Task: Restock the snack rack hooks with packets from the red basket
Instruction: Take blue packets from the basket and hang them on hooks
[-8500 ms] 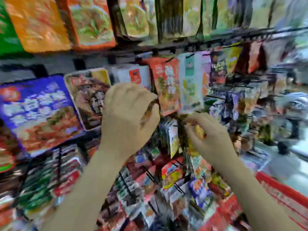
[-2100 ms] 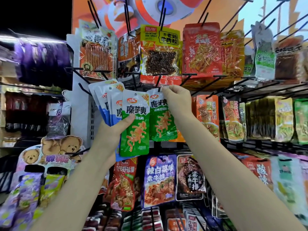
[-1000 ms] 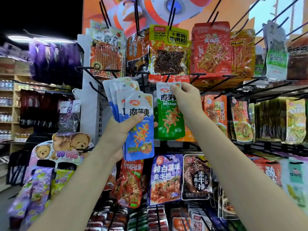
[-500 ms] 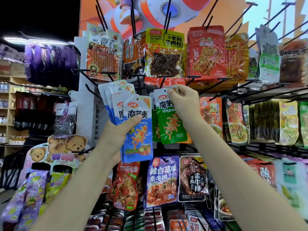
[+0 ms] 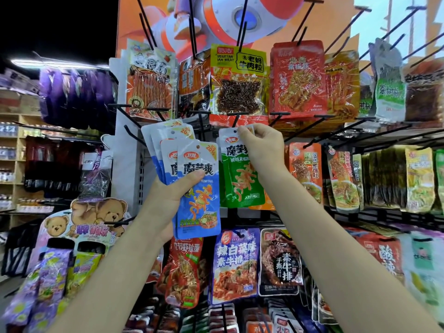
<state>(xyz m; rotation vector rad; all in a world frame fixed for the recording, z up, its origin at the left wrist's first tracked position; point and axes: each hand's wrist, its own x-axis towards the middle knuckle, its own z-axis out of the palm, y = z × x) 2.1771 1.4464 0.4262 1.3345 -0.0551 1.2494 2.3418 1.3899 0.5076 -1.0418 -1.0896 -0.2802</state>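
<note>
- Pinching the top edge of a green packet (image 5: 242, 174), the right hand (image 5: 262, 150) holds its punched hole up at the tip of a black hook (image 5: 236, 120); whether the hole is over the tip cannot be told; more green packets seem to hang just behind it
- The left hand (image 5: 173, 195) grips a fanned stack of blue packets (image 5: 192, 179), thumb pressed across the front one, fingers curled behind; these sit just left of the green one and are not yet hung
- Progress, as a judgement: mid-task; the green packet is being hung, the whole blue stack is left, and several hooks (image 5: 310, 15) on the top row of the snack rack (image 5: 127, 169) stand bare; the red basket is out of view, so what remains in it is unknown
- Around them hang a yellow-topped packet (image 5: 237, 78) and a red packet (image 5: 298, 78) above, a purple packet (image 5: 235, 263) below; a bear display (image 5: 91, 219) stands at the left
</note>
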